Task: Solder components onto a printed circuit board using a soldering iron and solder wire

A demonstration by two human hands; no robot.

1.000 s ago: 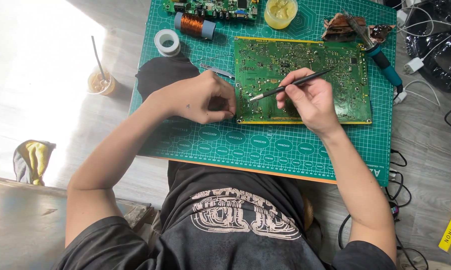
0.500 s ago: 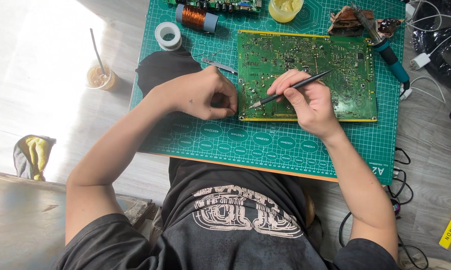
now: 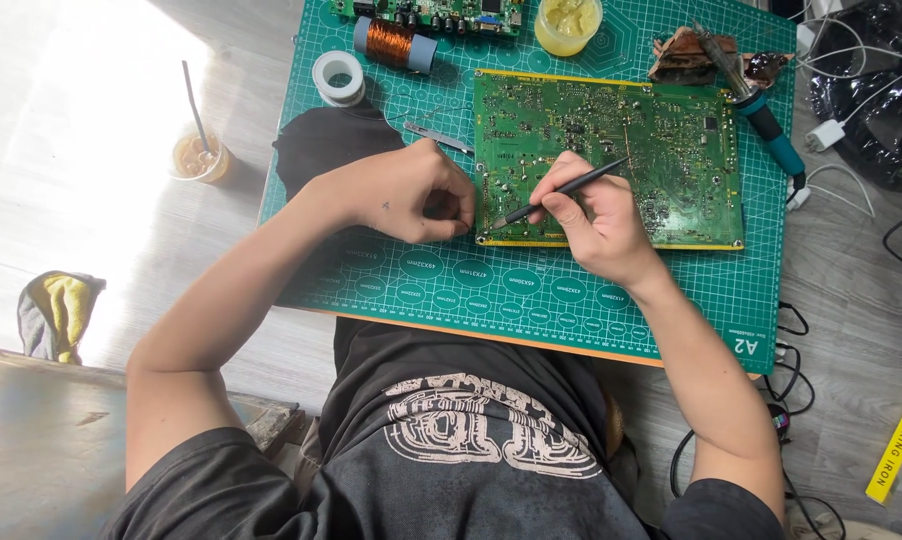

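A large green circuit board point(image 3: 661, 150) lies on a green cutting mat point(image 3: 571, 310). My right hand point(image 3: 596, 225) holds a thin black pointed tool point(image 3: 561, 190) like a pen, its tip on the board's near left corner. My left hand point(image 3: 401, 195) rests on the mat beside that corner, its fingers curled and touching the board's left edge. Whether it pinches anything small is hidden. Metal tweezers point(image 3: 439, 138) lie just beyond my left hand.
At the mat's far edge sit a white tape roll point(image 3: 338, 77), a copper wire coil point(image 3: 391, 42), a yellow jar point(image 3: 568, 22), a smaller board point(image 3: 431, 12) and a teal-handled soldering iron point(image 3: 771, 125). A black cloth point(image 3: 326, 145) and an iced drink point(image 3: 199, 155) are to the left. Cables trail on the right.
The tool tip has crept slightly toward the near edge of the board. My left hand stays by the same corner. The view shifted a little.
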